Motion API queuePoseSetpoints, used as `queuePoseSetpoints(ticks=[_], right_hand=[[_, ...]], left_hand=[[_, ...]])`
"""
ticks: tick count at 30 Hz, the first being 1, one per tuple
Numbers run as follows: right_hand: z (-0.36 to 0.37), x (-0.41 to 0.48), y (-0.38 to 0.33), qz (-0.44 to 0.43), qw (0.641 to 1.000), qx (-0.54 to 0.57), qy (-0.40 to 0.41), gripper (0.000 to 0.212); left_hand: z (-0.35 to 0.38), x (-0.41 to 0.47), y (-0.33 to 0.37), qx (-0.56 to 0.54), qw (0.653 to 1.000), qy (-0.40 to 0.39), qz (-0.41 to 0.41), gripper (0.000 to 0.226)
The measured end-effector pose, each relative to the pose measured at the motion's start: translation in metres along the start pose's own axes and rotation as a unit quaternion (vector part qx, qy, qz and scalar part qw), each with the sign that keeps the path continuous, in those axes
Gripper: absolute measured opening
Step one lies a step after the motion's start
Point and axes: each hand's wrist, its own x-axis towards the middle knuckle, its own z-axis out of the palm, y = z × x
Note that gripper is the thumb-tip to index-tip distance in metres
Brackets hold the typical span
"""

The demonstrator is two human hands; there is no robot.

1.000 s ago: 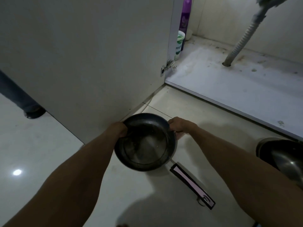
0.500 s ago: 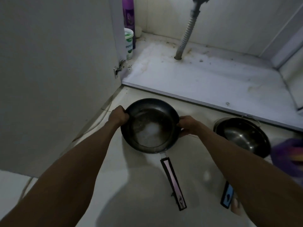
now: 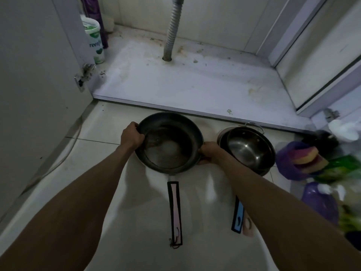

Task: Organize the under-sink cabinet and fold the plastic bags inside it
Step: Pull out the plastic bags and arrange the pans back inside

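Left hand [image 3: 131, 136] and right hand [image 3: 211, 152] each curl around opposite rims of a dark frying pan [image 3: 169, 142] before the open under-sink cabinet [image 3: 195, 90].

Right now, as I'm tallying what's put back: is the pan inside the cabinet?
Out. The left hand and right hand hold the pan above floor tiles, before the cabinet.

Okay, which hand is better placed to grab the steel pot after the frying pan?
Probably the right hand: it grips the rim of the frying pan, right beside the steel pot. The left hand holds the far rim.
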Motion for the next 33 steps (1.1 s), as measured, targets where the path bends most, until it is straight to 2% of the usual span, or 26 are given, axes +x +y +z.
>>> queuePoseSetpoints(ticks=[2, 4, 5, 7, 8, 10, 14, 17, 19, 22, 25, 27, 30, 33], right_hand=[[-0.001, 0.0, 0.002, -0.009, 0.999, -0.042, 0.006, 0.009], [-0.002, -0.004, 0.002, -0.042, 0.992, -0.118, 0.02, 0.02], [-0.006, -0.008, 0.002, -0.078, 0.977, -0.189, 0.051, 0.029], [-0.009, -0.016, 0.001, -0.161, 0.916, -0.343, 0.131, 0.041], [-0.012, -0.019, 0.001, -0.196, 0.886, -0.388, 0.162, 0.044], [-0.024, -0.026, 0.003, -0.242, 0.857, -0.41, 0.197, 0.048], [-0.057, -0.041, 0.015, -0.281, 0.863, -0.314, 0.278, 0.047], [-0.078, -0.049, 0.028, -0.29, 0.849, -0.267, 0.351, 0.041], [-0.096, -0.052, 0.041, -0.266, 0.846, -0.241, 0.395, 0.045], [-0.127, -0.047, 0.067, -0.145, 0.869, -0.193, 0.433, 0.066], [-0.147, -0.041, 0.085, -0.035, 0.928, -0.022, 0.372, 0.091], [-0.153, -0.036, 0.092, 0.043, 0.951, 0.098, 0.289, 0.096], [-0.15, -0.03, 0.098, 0.129, 0.957, 0.195, 0.17, 0.083], [-0.144, -0.019, 0.103, 0.134, 0.942, 0.253, 0.174, 0.069]], left_hand=[[0.003, 0.001, -0.002, 0.008, 1.0, -0.02, -0.012, 0.045], [0.004, 0.001, 0.002, 0.024, 0.999, -0.03, -0.021, 0.05], [0.006, 0.001, 0.009, 0.043, 0.999, -0.024, -0.015, 0.056], [0.008, -0.001, 0.02, 0.096, 0.995, 0.007, 0.015, 0.068], [0.011, -0.003, 0.028, 0.117, 0.992, 0.024, 0.044, 0.071], [0.022, -0.009, 0.049, 0.134, 0.985, 0.039, 0.102, 0.076], [0.061, -0.028, 0.104, 0.1, 0.982, 0.001, 0.157, 0.082], [0.1, -0.043, 0.139, 0.043, 0.978, -0.043, 0.2, 0.079], [0.126, -0.049, 0.156, 0.013, 0.976, -0.065, 0.208, 0.08], [0.162, -0.054, 0.174, -0.01, 0.978, -0.104, 0.183, 0.088], [0.185, -0.055, 0.176, -0.007, 0.981, -0.133, 0.138, 0.093], [0.198, -0.053, 0.172, -0.011, 0.983, -0.159, 0.093, 0.092], [0.211, -0.048, 0.166, -0.026, 0.979, -0.198, 0.047, 0.085], [0.21, -0.047, 0.169, -0.021, 0.976, -0.214, 0.04, 0.076]])
